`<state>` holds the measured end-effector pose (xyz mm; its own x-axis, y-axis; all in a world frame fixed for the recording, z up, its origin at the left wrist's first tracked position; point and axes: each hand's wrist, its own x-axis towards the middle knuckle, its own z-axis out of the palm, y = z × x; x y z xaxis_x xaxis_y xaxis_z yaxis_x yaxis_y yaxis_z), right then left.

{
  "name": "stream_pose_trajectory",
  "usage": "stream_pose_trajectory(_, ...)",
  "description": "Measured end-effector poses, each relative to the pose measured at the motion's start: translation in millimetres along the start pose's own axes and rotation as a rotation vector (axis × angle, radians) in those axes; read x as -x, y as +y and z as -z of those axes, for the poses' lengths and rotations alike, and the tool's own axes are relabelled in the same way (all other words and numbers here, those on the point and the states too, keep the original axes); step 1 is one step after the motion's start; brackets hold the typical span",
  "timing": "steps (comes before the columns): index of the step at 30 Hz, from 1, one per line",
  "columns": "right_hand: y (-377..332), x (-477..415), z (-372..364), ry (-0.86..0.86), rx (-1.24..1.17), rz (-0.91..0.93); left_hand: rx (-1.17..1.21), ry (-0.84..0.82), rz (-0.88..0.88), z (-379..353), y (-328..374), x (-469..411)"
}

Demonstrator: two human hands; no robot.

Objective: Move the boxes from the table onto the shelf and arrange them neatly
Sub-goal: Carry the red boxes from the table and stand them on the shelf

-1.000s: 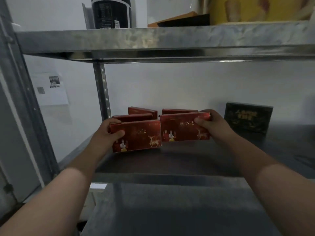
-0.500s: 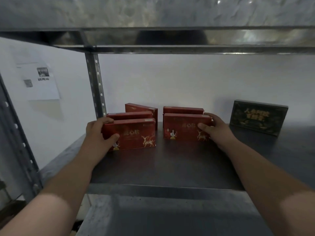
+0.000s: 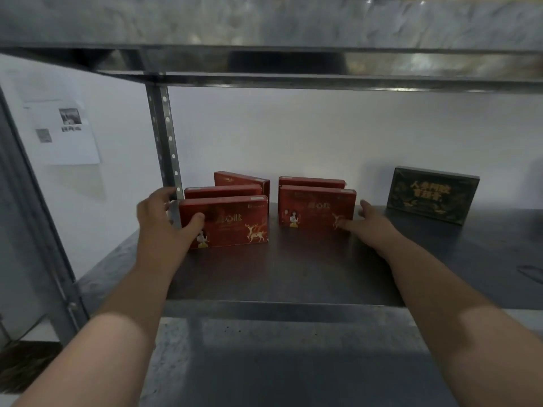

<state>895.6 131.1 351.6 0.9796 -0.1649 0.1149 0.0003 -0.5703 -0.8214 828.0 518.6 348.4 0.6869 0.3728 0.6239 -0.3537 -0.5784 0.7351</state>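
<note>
Card of deep red, printed with a golden deer and a small figure, makes up the flat rectangular front left box [image 3: 232, 221]. It stands on its long edge toward the back left of the dull grey metal shelf [image 3: 293, 274], long axis running left to right, printed face toward the camera. The left hand [image 3: 161, 227] grips its left end, thumb pressed on the face and fingers curled round behind.

Just behind it stands a second red box [image 3: 223, 191], parallel, and behind that a third red box [image 3: 241, 180] set at a slight angle. Across a narrow gap to the right, the front right box [image 3: 316, 208], of the same red card, stands the same way, with a fifth red box [image 3: 311, 182] close behind it. The right hand [image 3: 373, 227] is spread at this box's right end, fingers straight, thumb tip against the lower right corner of the face.

Well to the right stands a black rectangular box with gold lettering [image 3: 432, 195]. A perforated steel upright post [image 3: 164, 136] rises at the back left corner to the mottled galvanised upper shelf [image 3: 264, 24]. A printed paper sheet [image 3: 64, 133] hangs on the smooth white wall [image 3: 293, 136].
</note>
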Motion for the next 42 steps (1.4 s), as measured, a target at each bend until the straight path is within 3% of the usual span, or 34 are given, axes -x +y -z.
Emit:
stream_pose_trajectory(2, 0.5, 20.8, 5.6, -0.018, 0.153, -0.050, -0.088, 0.099, -0.115, 6.9, 6.2, 13.4)
stream_pose_trajectory(4, 0.8, 49.4, 10.2, -0.075, 0.364, -0.043, -0.219, -0.111, -0.184, 12.4, 12.0, 32.3)
stream_pose_trajectory(6, 1.0, 79.5, 13.3, -0.138, 0.565, 0.059, -0.433, -0.446, -0.205, 14.3, 18.7, 53.1)
stream_pose_trajectory(8, 0.3, 109.4, 16.4, -0.176, 0.681, 0.161, -0.635, -0.676, -0.255, 9.5, 26.2, 71.7)
stream_pose_trajectory(13, 13.6, 179.8, 9.9, -0.078, 0.837, 0.267, -0.866, -0.837, -0.360, -11.4, 59.0, 121.3)
stream_pose_trajectory(20, 80.7, 299.5, 11.5, -0.151, 0.788, 0.264, -0.663, -0.838, -0.570, -17.3, 82.0, 211.7)
stream_pose_trajectory(30, 224.1, 424.6, 59.7, -0.100, 0.726, 0.079, -0.401, -1.154, -0.710, -90.6, 116.6, 383.2)
stream_pose_trajectory(35, 298.4, 468.5, 105.5, -0.126, 0.714, -0.079, -0.323, -1.351, -0.801, -160.4, 150.9, 465.3)
stream_pose_trajectory(42, 373.2, 539.0, 150.8, -0.072, 0.673, -0.488, -0.251, -1.636, -1.045, -237.6, 198.7, 556.9)
